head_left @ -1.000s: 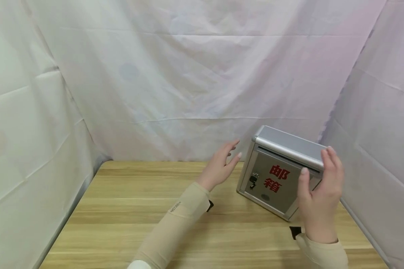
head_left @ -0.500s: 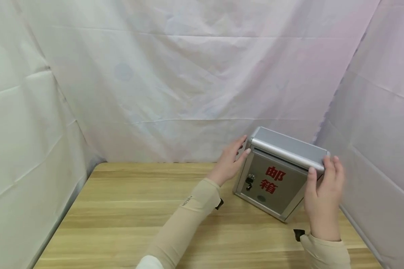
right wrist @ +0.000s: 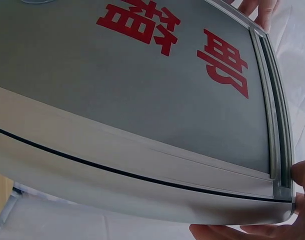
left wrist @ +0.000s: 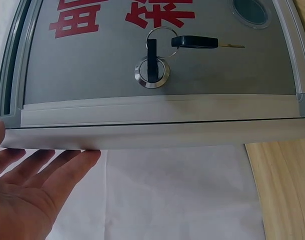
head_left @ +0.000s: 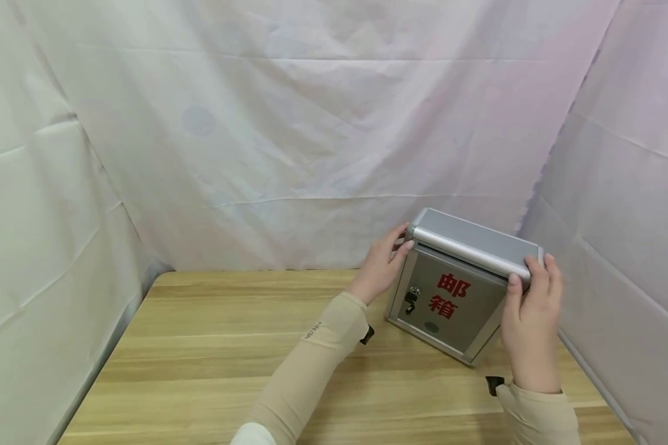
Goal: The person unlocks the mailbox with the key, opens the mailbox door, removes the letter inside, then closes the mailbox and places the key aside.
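Observation:
A silver metal mailbox (head_left: 481, 306) with red characters on its door stands upright at the right of the table, turned at an angle. My left hand (head_left: 378, 269) holds its upper left corner, thumb at the front edge and fingers along the side. At the upper right corner, my right hand (head_left: 534, 324) grips with the thumb in front and fingers over the top and side. In the left wrist view a black-headed key (left wrist: 152, 62) sits in the door lock, and a second key (left wrist: 195, 42) hangs from the ring. A narrow slot (right wrist: 275, 110) runs below the lid edge.
The wood-grain table (head_left: 211, 346) reaches to a white cloth backdrop (head_left: 289, 136) behind it. Cloth walls also close in on the left and right; the right one (head_left: 618, 259) is near the mailbox. Beige sleeves cover both forearms.
Both hands have closed in from beside the mailbox onto its upper corners. The view has shifted slightly, and the mailbox appears a little further left.

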A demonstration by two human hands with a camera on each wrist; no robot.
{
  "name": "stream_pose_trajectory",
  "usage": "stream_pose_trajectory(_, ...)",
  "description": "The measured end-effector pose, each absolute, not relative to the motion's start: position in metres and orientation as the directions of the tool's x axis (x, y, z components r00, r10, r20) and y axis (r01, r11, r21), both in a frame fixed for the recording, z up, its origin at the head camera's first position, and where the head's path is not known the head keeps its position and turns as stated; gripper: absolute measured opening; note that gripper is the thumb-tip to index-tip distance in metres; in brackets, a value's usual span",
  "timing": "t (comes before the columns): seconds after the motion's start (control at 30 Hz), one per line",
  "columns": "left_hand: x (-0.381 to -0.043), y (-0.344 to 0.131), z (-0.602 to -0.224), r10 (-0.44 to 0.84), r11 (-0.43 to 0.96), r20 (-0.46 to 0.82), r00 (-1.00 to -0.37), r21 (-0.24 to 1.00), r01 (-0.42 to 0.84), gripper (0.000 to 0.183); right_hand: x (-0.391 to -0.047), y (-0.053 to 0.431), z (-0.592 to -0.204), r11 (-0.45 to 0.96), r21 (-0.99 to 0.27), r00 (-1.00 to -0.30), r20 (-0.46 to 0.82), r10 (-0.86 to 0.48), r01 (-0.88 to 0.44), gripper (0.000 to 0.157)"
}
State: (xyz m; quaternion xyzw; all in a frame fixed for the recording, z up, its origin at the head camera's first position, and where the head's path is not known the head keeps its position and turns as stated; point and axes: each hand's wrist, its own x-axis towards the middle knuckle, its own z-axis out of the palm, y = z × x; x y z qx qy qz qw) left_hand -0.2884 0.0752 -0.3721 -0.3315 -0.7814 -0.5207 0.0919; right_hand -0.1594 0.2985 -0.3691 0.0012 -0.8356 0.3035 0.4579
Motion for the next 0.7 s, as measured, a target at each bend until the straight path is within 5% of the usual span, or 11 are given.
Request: stream_pose_trajectory(0.7, -0.284, 0.055, -0.375, 0.365, 0.245, 0.544, -0.755, 0.727, 0.642, 0.04, -0.166, 0.289, -0.372, 0.834, -0.501, -0.641, 0.724, 0.255, -0.233, 0.043)
